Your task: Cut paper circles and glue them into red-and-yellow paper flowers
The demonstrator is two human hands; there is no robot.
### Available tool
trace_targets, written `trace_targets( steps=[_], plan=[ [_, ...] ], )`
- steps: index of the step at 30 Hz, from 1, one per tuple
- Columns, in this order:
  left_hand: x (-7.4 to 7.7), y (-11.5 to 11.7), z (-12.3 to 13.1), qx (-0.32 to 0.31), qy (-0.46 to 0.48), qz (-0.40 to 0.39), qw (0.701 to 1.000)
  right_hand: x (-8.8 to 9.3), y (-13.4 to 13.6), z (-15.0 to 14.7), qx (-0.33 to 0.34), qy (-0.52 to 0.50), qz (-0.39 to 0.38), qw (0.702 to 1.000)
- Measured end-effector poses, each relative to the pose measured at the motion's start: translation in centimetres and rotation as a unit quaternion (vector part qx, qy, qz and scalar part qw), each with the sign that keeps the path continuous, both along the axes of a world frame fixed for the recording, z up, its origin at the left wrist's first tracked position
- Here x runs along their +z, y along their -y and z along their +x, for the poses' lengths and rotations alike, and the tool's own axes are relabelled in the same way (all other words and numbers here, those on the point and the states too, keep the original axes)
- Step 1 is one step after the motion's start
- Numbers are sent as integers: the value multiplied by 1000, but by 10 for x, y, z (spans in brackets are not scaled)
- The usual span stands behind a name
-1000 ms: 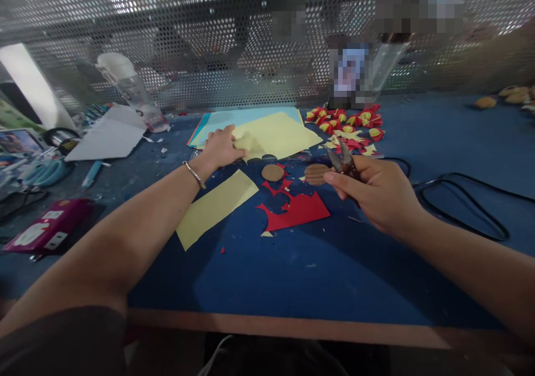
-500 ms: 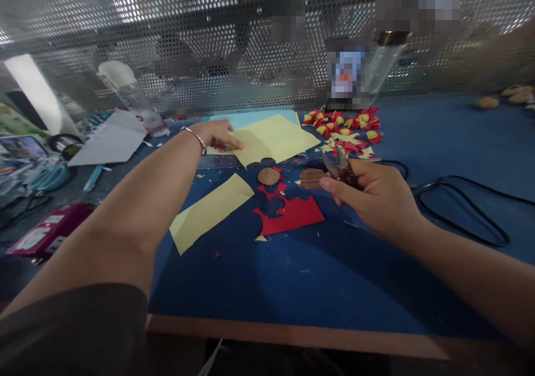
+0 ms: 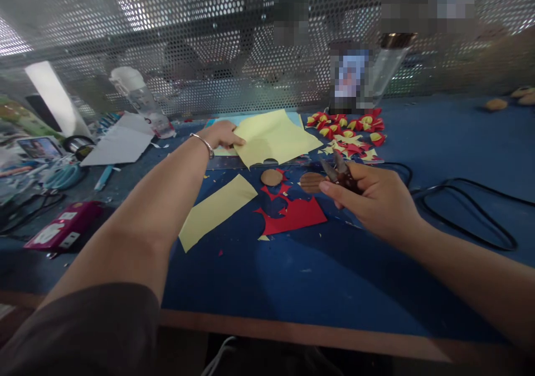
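Observation:
My left hand [image 3: 226, 135] pinches the left edge of a yellow paper sheet [image 3: 278, 137], which has a notch cut in its near edge. Under that sheet lies a light blue sheet [image 3: 221, 152]. My right hand [image 3: 374, 192] is closed round a pair of scissors [image 3: 340, 172], whose blades stand apart and point away from me. Beside the scissors is a brown wooden disc [image 3: 311, 182], with a second round disc [image 3: 271, 177] to its left. Red paper offcuts [image 3: 296, 215] and a yellow paper strip [image 3: 219, 211] lie nearer to me on the blue table.
Several red and yellow folded paper pieces [image 3: 346, 124] sit at the back, near an upright phone [image 3: 351, 75]. A black cable [image 3: 460, 184] loops at the right. A bottle [image 3: 142, 103], white paper [image 3: 121, 142] and a magenta box [image 3: 64, 225] stand or lie on the left.
My left hand has closed its fingers on the yellow sheet's edge, and the sheet's left side is slightly raised. The view has shifted a little; my right hand keeps the scissors.

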State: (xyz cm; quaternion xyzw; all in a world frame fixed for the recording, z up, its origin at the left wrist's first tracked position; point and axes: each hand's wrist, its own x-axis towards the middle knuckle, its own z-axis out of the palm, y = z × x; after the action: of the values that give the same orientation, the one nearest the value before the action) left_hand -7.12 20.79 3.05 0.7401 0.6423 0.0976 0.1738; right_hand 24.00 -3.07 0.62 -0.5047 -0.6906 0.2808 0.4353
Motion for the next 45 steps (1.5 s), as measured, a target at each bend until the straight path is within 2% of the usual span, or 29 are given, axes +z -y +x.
trace_targets(
  steps=[3,6,7,8,10,13,17,22,27,31,33,39,45],
  plan=[
    [0,21,11,9,96,42,994,-3,-2,1,-3,-17,-8,1000],
    [4,53,25,3,183,97,978,-5,-4,1,6,-57,-27,998],
    [6,66,31,-2,215,116,970,-5,-5,0,9,-76,-38,996],
    [8,82,37,6,284,144,948,-5,-5,0,12,-97,-52,994],
    [9,116,48,-2,370,142,918,-5,-5,-2,17,-140,-81,987],
    [8,166,63,-29,425,110,898,-5,-4,-3,17,-186,-110,976],
    [2,208,74,-49,472,49,879,-4,-2,-4,5,-187,-124,975],
    [0,219,73,-15,477,13,878,-5,0,-4,1,-184,-122,975],
    [-4,225,71,21,526,-12,850,-4,1,-5,23,-189,-167,967],
    [-9,235,77,-2,554,-131,822,0,3,-9,40,-188,-183,964],
    [-12,237,81,-14,560,-161,813,3,5,-12,64,-172,-171,968],
    [-21,231,80,-2,566,-176,805,7,6,-12,99,-95,-144,980],
    [-13,242,81,7,582,-162,797,1,1,-10,136,-55,-157,977]
  ],
)
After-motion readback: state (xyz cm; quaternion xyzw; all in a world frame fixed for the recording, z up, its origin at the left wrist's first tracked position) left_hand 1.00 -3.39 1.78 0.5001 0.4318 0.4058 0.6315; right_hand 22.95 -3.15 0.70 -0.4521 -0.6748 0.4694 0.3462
